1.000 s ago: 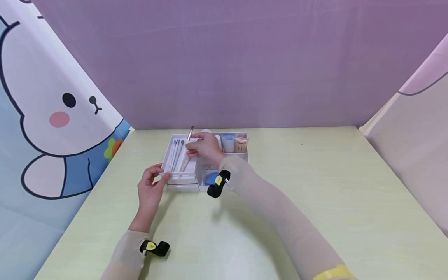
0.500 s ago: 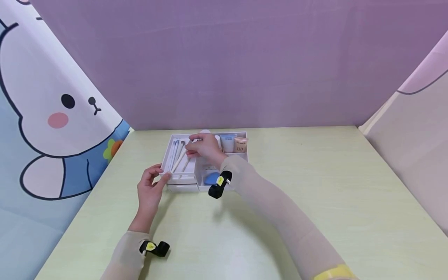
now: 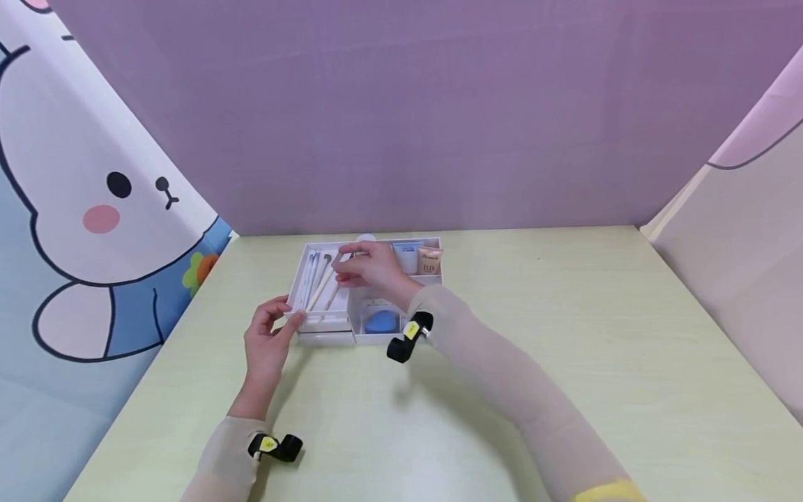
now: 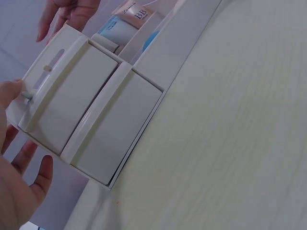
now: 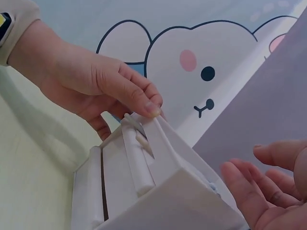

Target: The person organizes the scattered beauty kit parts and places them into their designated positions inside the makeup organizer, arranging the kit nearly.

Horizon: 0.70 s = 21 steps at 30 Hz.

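Observation:
A white cosmetics organizer (image 3: pixel 326 338) with front drawers stands at the back of the table. My left hand (image 3: pixel 266 338) grips its left front corner, thumb at the front edge and fingers along the side. Several makeup brushes (image 3: pixel 320 287) lie in the upper left tray. Two handle ends, one of them a grey tip (image 4: pixel 27 95), poke out through the front slot in the left wrist view. Over the tray's right side hovers my right hand (image 3: pixel 378 270), partly covering the organizer. Its fingers are loosely bent with nothing between them in the right wrist view.
In the rear right compartment stand a light blue tube (image 3: pixel 406 258) and a beige BB cream tube (image 3: pixel 429 261). A blue sponge (image 3: pixel 381 321) sits in the front compartment. A purple backdrop (image 3: pixel 439 139) rises right behind the organizer.
The right hand has let go of a makeup brush, which now lies slanted in the tray, and has shifted slightly right. The left hand keeps its place on the corner.

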Each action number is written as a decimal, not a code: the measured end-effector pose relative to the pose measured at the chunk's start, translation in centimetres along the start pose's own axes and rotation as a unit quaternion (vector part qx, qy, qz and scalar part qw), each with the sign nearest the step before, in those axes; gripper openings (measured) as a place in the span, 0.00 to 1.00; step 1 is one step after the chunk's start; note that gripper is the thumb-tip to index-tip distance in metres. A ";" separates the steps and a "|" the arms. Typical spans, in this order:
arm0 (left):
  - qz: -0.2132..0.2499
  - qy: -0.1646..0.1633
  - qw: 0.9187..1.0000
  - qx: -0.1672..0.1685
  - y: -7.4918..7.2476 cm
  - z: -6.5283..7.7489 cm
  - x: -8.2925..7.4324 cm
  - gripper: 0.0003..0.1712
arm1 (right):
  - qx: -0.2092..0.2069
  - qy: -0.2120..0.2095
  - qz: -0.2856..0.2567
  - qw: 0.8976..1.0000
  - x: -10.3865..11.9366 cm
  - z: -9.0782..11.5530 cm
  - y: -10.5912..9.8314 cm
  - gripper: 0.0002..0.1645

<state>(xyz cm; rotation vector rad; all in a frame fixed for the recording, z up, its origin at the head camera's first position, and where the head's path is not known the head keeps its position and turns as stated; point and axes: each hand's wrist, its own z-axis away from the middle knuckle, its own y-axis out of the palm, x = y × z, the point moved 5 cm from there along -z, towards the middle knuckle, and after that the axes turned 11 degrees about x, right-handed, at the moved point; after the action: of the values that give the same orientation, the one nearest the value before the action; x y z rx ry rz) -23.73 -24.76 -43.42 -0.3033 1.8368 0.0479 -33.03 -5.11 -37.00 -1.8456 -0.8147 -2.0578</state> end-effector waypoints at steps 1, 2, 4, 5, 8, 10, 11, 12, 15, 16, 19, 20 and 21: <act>-0.003 0.000 1.000 0.001 0.0 0.0 0.0 0.11 | 0.008 0.000 -0.002 1.000 0.0 0.4 -0.2 0.27; -0.007 0.001 1.000 0.003 0.0 0.0 0.0 0.11 | 0.016 -0.001 -0.001 1.000 0.0 0.8 -0.5 0.28; -0.019 0.004 1.000 0.008 -0.1 0.0 -0.1 0.11 | 0.033 0.000 0.007 0.999 0.0 1.9 -1.3 0.29; -0.024 0.005 1.000 0.013 -0.1 0.0 -0.2 0.11 | 0.041 0.001 0.015 0.999 0.1 2.5 -1.8 0.29; -0.044 0.003 0.998 0.033 -0.1 -0.1 -0.4 0.12 | 0.053 -0.001 0.044 0.998 0.3 4.5 -3.6 0.28; -0.060 -0.005 0.997 0.051 0.0 -0.2 -0.6 0.15 | 0.053 -0.006 0.063 0.997 0.5 5.6 -5.0 0.28; -0.069 -0.011 0.996 0.062 0.0 -0.3 -0.8 0.16 | 0.050 -0.006 0.071 0.996 0.5 6.3 -5.7 0.28; -0.079 -0.016 0.994 0.072 0.0 -0.3 -0.9 0.18 | 0.047 -0.008 0.078 0.996 0.6 6.9 -6.4 0.29; -0.107 -0.030 0.988 0.104 0.1 -0.5 -1.2 0.23 | 0.035 -0.006 0.092 0.995 0.6 8.6 -8.6 0.29; -0.115 -0.034 0.986 0.114 0.1 -0.5 -1.3 0.24 | 0.032 -0.002 0.093 0.995 0.5 9.3 -9.3 0.29; -0.142 -0.034 0.980 0.137 0.0 -0.8 -1.6 0.26 | 0.019 0.011 0.107 0.994 0.5 11.2 -11.1 0.30; -0.154 -0.030 0.977 0.144 0.0 -0.8 -1.6 0.27 | 0.014 0.015 0.115 0.993 0.5 11.9 -11.7 0.30; -0.167 -0.023 0.974 0.151 0.1 -0.9 -1.7 0.27 | 0.011 0.017 0.128 0.992 0.5 12.6 -12.3 0.30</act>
<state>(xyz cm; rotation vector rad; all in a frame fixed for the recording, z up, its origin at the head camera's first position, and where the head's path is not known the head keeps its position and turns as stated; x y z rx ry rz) -24.16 -24.57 -41.52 -0.3880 1.6961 -0.4497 -29.34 12.01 -38.91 -1.7940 -0.5558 -1.9072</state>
